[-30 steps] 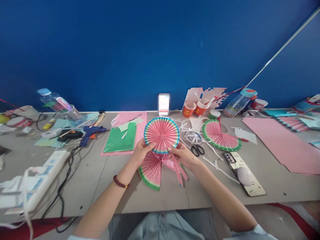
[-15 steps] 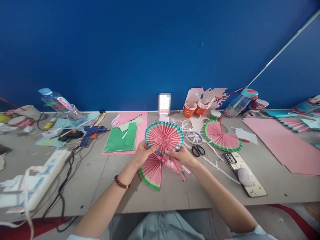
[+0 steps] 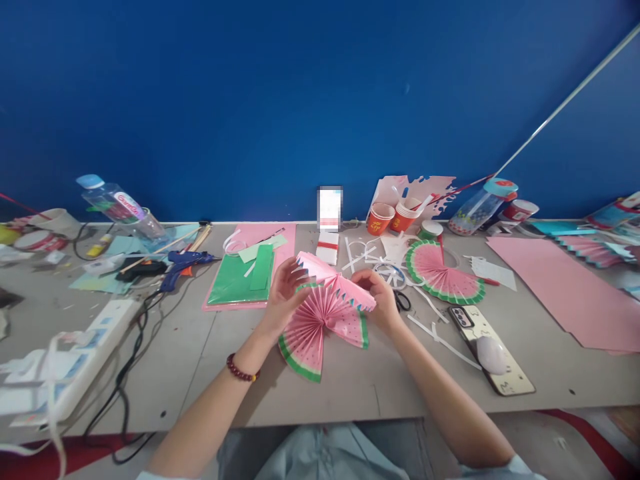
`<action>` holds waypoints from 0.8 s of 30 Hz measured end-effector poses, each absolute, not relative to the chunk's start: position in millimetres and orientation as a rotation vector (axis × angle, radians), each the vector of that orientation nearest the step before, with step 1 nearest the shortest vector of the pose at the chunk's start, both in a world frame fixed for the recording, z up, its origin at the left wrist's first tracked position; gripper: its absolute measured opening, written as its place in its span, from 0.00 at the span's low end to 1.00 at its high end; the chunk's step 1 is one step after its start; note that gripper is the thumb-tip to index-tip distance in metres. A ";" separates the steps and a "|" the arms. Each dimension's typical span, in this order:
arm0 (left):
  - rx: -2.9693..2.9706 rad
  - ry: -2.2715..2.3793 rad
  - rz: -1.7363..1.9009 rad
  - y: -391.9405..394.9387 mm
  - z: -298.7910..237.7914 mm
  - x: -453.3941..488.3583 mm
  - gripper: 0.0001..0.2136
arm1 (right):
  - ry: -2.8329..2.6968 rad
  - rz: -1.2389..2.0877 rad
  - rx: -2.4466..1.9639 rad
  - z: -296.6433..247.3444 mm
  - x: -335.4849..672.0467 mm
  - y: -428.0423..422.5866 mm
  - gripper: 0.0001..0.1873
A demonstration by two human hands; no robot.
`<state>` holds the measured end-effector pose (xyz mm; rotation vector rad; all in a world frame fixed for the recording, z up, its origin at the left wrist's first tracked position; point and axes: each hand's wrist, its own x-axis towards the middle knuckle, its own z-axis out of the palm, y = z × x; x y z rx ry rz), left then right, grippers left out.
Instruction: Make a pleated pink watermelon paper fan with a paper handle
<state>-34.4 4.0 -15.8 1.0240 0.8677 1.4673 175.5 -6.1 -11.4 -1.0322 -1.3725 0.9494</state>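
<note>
A pink pleated paper fan with a blue edge [image 3: 334, 279] is tilted almost flat and squeezed narrow between both hands above the table. My left hand [image 3: 283, 293] grips its left end with curled fingers. My right hand [image 3: 381, 298] pinches its right end. Directly under the hands lies a pink watermelon paper fan with a green rim [image 3: 320, 331], spread on the grey table [image 3: 150, 360].
A second watermelon fan [image 3: 443, 272] and scissors [image 3: 400, 300] lie to the right, with a phone [image 3: 493, 350] nearer me. Green and pink paper sheets [image 3: 240, 277], a blue glue gun [image 3: 183, 263] and a power strip [image 3: 75, 363] are left. Red paper cups [image 3: 393, 217] stand at the back.
The blue-edged fan was held upright as a full round disc; now it is tipped down and folded narrower, and both hands have moved apart and lower over the watermelon fan.
</note>
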 end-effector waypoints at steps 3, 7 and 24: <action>0.990 0.880 1.475 1.3 -13.8 -33.9 0.29 | -1.390 0.939 -1.047 -12.8 175.0 -5.2 0.12; 0.997 0.908 1.480 -0.1 -13.0 -34.4 0.30 | -1.395 0.951 -1.058 -16.5 172.4 -4.4 0.11; 1.651 0.936 1.148 -16.0 -18.2 -33.4 0.56 | -1.730 0.002 -1.073 -21.4 184.8 -3.2 0.27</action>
